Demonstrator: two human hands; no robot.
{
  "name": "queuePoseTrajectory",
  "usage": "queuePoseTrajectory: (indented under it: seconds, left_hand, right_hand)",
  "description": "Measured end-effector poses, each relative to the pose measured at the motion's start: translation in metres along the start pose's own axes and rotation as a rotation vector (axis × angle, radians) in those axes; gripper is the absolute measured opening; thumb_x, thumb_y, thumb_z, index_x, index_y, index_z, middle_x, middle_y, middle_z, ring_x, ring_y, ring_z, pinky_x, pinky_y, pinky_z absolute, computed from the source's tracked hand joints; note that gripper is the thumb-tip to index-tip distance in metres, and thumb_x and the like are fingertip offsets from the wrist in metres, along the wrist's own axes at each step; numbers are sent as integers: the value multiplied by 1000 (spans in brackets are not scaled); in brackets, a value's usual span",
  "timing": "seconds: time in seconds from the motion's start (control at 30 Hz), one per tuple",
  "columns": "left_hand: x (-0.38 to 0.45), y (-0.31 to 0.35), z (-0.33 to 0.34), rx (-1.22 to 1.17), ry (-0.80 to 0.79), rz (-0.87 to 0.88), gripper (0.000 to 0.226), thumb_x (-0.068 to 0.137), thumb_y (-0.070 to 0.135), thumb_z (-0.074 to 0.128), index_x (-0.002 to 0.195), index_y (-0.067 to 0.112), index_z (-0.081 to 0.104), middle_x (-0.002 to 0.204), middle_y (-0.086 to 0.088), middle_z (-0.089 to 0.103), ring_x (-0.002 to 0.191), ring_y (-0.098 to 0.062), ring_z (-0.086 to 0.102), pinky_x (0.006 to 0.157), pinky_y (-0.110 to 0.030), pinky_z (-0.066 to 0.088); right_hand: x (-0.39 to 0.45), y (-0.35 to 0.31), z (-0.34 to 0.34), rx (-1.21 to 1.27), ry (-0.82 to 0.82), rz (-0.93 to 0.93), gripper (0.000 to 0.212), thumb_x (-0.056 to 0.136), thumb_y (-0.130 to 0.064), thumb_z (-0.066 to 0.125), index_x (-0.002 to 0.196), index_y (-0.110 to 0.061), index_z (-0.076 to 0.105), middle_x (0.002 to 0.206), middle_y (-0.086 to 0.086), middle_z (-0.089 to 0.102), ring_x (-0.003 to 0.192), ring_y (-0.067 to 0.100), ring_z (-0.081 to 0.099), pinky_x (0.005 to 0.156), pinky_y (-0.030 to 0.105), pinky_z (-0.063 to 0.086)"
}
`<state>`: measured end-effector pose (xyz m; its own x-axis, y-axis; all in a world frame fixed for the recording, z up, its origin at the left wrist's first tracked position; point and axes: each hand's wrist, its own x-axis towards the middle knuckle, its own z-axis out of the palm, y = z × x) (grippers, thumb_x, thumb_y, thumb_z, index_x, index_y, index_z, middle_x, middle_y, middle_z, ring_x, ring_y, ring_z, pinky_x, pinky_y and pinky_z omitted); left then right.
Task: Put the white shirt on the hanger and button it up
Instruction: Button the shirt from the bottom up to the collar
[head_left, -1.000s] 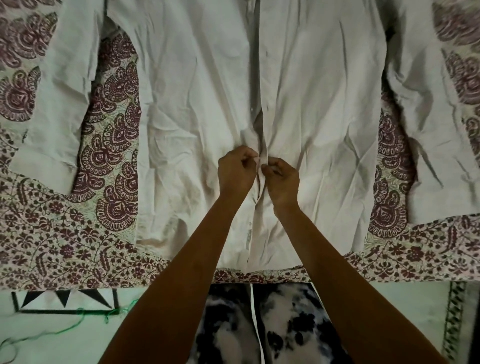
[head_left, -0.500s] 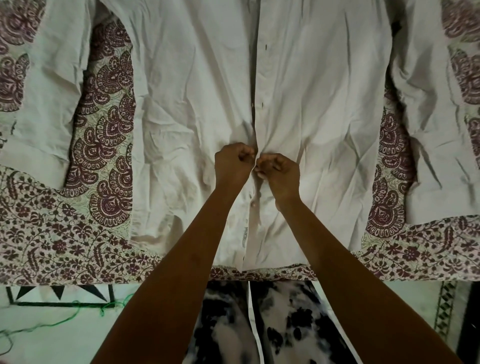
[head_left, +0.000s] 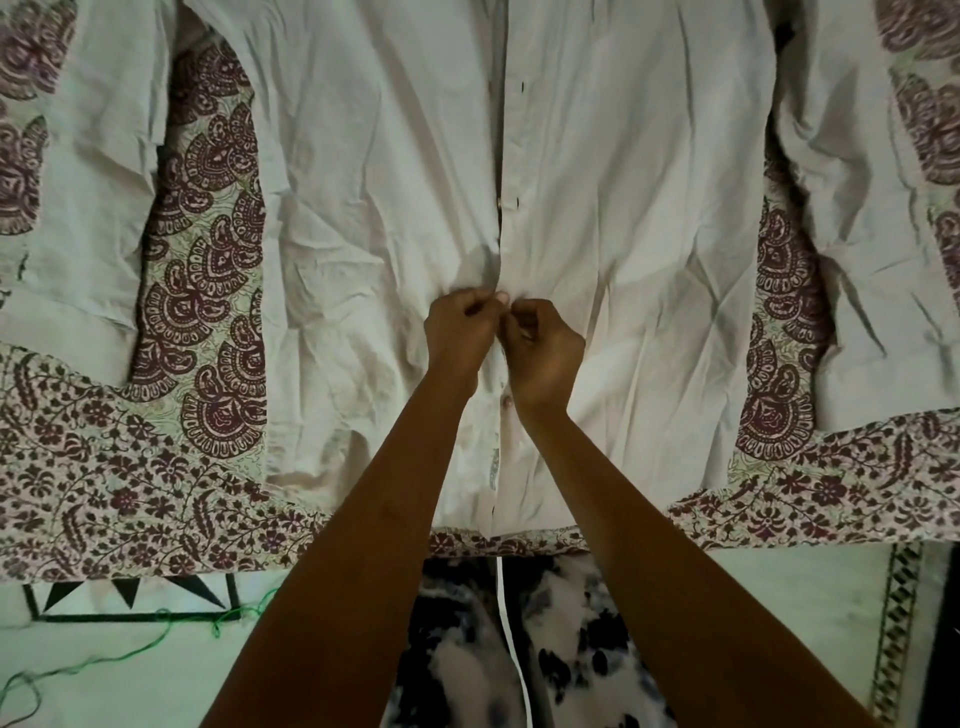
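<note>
The white shirt (head_left: 623, 208) lies spread flat, front up, on a patterned cloth, its sleeves out to both sides. Its button placket (head_left: 503, 156) runs down the middle. My left hand (head_left: 460, 332) pinches the left edge of the placket low on the shirt. My right hand (head_left: 543, 345) pinches the right edge directly beside it, knuckles almost touching. A fastened button (head_left: 505, 399) shows just below my hands. The collar and any hanger are out of view above the frame.
A cream cloth with maroon paisley print (head_left: 208, 312) covers the surface under the shirt, its floral border (head_left: 130, 509) along the near edge. Below it are a pale floor, a green thread (head_left: 130, 649) and my black-and-white patterned clothing (head_left: 467, 649).
Both hands have stayed together on the placket, working the fabric at nearly the same spot. The fingers have shifted from tight fists to a pinching pose.
</note>
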<state>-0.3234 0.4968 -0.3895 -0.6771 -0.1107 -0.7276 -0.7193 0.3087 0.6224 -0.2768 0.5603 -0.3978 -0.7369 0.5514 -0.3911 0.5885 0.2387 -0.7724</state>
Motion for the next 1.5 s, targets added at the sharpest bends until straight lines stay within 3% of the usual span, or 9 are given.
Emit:
queuePoseTrajectory:
  seconds: [0.2, 0.47, 0.63, 0.9, 1.07, 1.13, 1.2, 1.33, 1.5]
  left_hand:
    - [4, -5, -2, -26, -3, 12, 8, 83, 19, 66, 77, 24, 67, 82, 0, 70, 87, -19, 68, 90, -39, 54]
    - [2, -9, 3, -123, 24, -3, 8, 85, 16, 64, 79, 22, 63, 77, 1, 67, 77, -15, 64, 85, -36, 55]
    - [4, -16, 2, -163, -1, 22, 5, 87, 17, 62, 90, 13, 64, 81, -1, 67, 74, -12, 61, 75, -31, 52]
    - [7, -17, -1, 368, 136, 339, 9, 84, 15, 62, 91, 10, 65, 83, -2, 70, 78, -16, 65, 73, -30, 52]
    - [18, -20, -9, 379, 146, 305, 3, 79, 18, 67, 79, 16, 65, 66, 16, 58, 65, -5, 57, 67, -29, 52]
    - [22, -16, -14, 343, 149, 326, 3, 78, 18, 68, 78, 17, 65, 66, 15, 59, 64, -4, 57, 69, -26, 52]
    - [26, -7, -21, 289, 170, 370, 2, 78, 16, 67, 78, 16, 65, 68, 14, 61, 64, -1, 56, 69, -20, 50]
    - [33, 20, -29, 213, 168, 419, 8, 81, 9, 63, 85, 14, 66, 78, 10, 64, 70, -1, 59, 69, -11, 47]
    - [42, 52, -29, 211, 121, 491, 17, 83, 8, 60, 93, 17, 70, 84, 11, 67, 74, 2, 61, 71, -7, 47]
  right_hand:
    - [0, -2, 0, 8, 8, -6, 13, 87, -15, 63, 90, -3, 69, 78, -3, 66, 66, -1, 55, 65, -2, 39]
    - [4, -4, -4, -25, -9, 35, 18, 87, -20, 62, 85, -5, 71, 76, 4, 71, 60, -1, 54, 60, -1, 38]
    - [16, -2, -10, 295, -135, 374, 10, 83, -12, 64, 81, -8, 72, 74, 6, 68, 70, 16, 62, 71, 24, 52]
    - [27, 3, -19, 497, -285, 471, 14, 82, 0, 62, 71, -7, 68, 58, -2, 66, 60, 13, 57, 61, 17, 50]
    - [35, 12, -18, 306, -359, 301, 12, 83, -7, 65, 73, -12, 68, 68, 6, 66, 64, 14, 59, 68, 25, 51]
    - [36, 12, -16, 133, -328, 175, 5, 82, -13, 67, 78, -12, 65, 74, 3, 65, 66, 3, 59, 73, 17, 48]
    - [35, 5, -14, 6, -239, 31, 17, 78, -20, 73, 86, -12, 60, 80, -1, 62, 65, -3, 57, 68, 6, 43]
    - [39, -16, -8, -176, -177, -236, 45, 71, -28, 76, 105, -8, 54, 105, 6, 56, 84, 14, 54, 67, 23, 46]
    - [63, -44, 7, -479, -94, -370, 52, 68, -22, 74, 112, -5, 51, 110, 15, 52, 90, 29, 55, 67, 34, 48]
